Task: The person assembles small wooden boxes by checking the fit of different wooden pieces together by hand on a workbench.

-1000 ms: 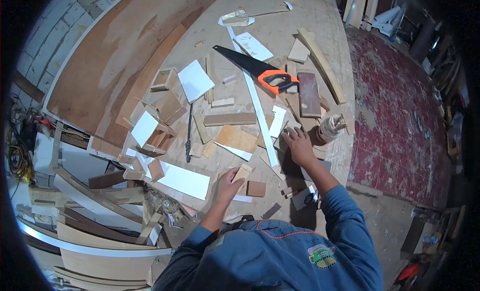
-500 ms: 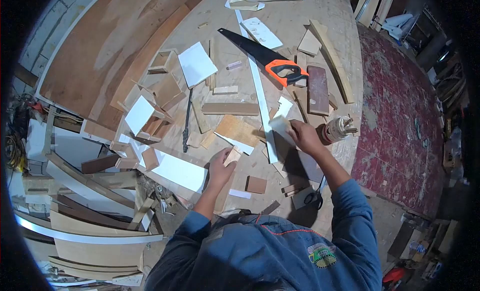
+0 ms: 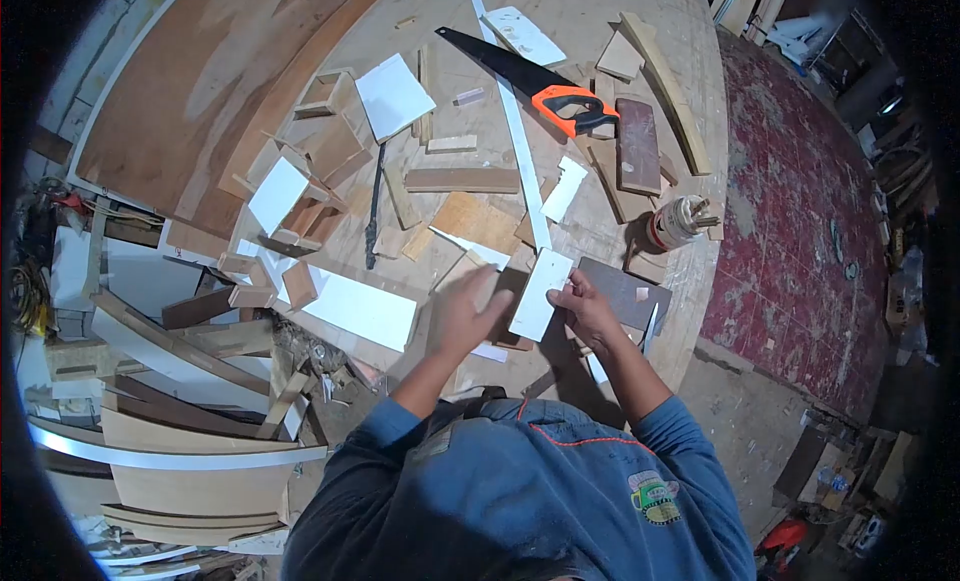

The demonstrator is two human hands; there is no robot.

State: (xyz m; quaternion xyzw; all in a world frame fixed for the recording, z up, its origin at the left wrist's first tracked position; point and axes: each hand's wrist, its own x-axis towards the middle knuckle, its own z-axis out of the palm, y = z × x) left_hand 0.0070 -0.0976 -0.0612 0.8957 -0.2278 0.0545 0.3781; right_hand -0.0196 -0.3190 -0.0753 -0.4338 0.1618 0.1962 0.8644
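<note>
A white rectangular block [image 3: 541, 295] is gripped at its right edge by my right hand [image 3: 590, 311], thumb on top. Left of the block, my left hand [image 3: 468, 313] is slightly blurred, with thumb and fingers apart and nothing seen in it. Beyond my hands lie a tan wood square [image 3: 474, 223] and a long white strip [image 3: 520, 146] whose near end meets the block. A dark grey flat piece [image 3: 625, 293] lies to the right of my right hand, partly covered by it.
An orange-handled saw [image 3: 575, 111] lies across the strip. A jar with brushes [image 3: 675, 223] stands near the right table edge. Small wooden boxes [image 3: 310, 206] and a white board [image 3: 362, 312] are at left. A reddish-brown block [image 3: 638, 146] sits beyond the jar.
My right hand has come down and left, and now holds the white block in front of me. My left hand has let go of a small wood piece and opened. The view has shifted slightly.
</note>
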